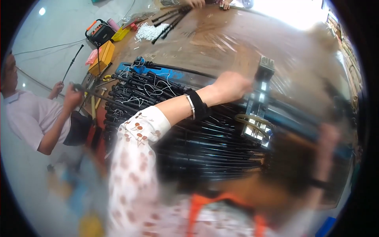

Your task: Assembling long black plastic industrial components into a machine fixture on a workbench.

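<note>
While the left hand (231, 87) hangs over the far side of the work, just beside a metal fixture (256, 128), its fingers curl in toward the palm; knuckles and back of hand face the camera, so cannot tell whether anything is gripped. 1 long black rod (181, 69) runs toward this hand; contact not clear. Right hand (331, 134) well apart, far right, badly blurred: cannot tell how far open, or if it has hold of anything.

Black rods (221, 152) lie side by side in a wide bundle beneath the left forearm (175, 112), thicker parts to the left, thin ends near the fixture. White cords loop over the thicker parts. Blue surface shows at the far edge of the bundle.

Containers, upper left: 1 yellow box (106, 55), pink bag (92, 57) at its left side; inside or leaning, cannot tell. 1 smaller yellow tray (120, 35) beside a black case (100, 34) with orange handle; contents of both unclear. Small white pieces (149, 32) lie loose in a pile on the table (185, 43).

At left, a co-worker (35, 114) holds 1 thin rod (73, 63), tilted. 2 hands of another person (195, 3) at the top edge, near more rods.
</note>
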Demonstrator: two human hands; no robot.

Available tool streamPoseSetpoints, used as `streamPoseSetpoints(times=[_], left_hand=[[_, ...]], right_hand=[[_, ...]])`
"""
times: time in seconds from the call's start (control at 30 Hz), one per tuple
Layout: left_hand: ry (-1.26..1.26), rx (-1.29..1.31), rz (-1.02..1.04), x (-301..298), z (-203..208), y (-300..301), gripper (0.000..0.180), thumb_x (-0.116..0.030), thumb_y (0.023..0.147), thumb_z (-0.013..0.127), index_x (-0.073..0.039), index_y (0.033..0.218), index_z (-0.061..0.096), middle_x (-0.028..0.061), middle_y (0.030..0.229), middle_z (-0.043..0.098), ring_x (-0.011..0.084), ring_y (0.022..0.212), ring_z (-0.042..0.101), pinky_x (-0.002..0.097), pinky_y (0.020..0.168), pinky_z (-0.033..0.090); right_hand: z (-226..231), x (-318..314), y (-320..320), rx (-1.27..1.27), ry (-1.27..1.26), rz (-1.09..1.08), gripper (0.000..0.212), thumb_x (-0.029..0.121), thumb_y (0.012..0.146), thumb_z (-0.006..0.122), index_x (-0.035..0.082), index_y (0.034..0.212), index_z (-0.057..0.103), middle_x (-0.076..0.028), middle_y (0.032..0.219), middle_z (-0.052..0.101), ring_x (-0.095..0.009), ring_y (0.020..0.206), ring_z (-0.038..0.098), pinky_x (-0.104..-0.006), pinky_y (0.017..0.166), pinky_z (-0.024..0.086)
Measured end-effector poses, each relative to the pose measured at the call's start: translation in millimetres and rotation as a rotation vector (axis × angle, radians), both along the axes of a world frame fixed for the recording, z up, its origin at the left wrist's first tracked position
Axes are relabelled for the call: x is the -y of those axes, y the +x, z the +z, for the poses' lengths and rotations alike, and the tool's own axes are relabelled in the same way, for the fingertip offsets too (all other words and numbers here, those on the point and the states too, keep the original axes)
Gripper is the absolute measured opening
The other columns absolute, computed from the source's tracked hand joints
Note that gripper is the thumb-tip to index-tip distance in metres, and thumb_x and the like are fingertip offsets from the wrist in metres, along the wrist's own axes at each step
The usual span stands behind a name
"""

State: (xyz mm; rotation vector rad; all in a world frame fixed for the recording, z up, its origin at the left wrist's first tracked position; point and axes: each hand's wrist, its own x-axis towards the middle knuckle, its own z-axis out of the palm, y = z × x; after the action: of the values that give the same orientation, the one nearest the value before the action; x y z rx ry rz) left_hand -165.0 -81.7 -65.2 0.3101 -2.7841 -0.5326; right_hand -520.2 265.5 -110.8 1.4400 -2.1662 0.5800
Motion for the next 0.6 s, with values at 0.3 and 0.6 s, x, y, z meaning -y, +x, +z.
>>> streamPoseSetpoints(times=[0.3,0.6], left_hand=[[-0.085,-0.088,0.002,1,-13,-4,0.023,-0.028,0.096,0.059,-0.008,0.085,0.062,0.0179,0.081,0.065,0.0409,0.079,0.063,0.0501,0.067,0.05],[-0.17,0.109,0.128,-11,-1,-12,0.021,-0.03,0.097,0.055,-0.01,0.091,0.059,0.0182,0.078,0.067,0.042,0.079,0.065,0.0525,0.065,0.051]], right_hand=[[1,-9,13,-0.042,-0.019,0.09,0.024,0.001,0.086,0.065,0.004,0.109,0.068,-0.013,0.106,0.068,-0.033,0.107,0.061,-0.0389,0.091,0.046],[11,15,155,0.067,-0.032,0.257,0.023,0.01,0.083,0.073,0.007,0.105,0.07,-0.006,0.091,0.071,-0.026,0.095,0.062,-0.0385,0.082,0.041]])
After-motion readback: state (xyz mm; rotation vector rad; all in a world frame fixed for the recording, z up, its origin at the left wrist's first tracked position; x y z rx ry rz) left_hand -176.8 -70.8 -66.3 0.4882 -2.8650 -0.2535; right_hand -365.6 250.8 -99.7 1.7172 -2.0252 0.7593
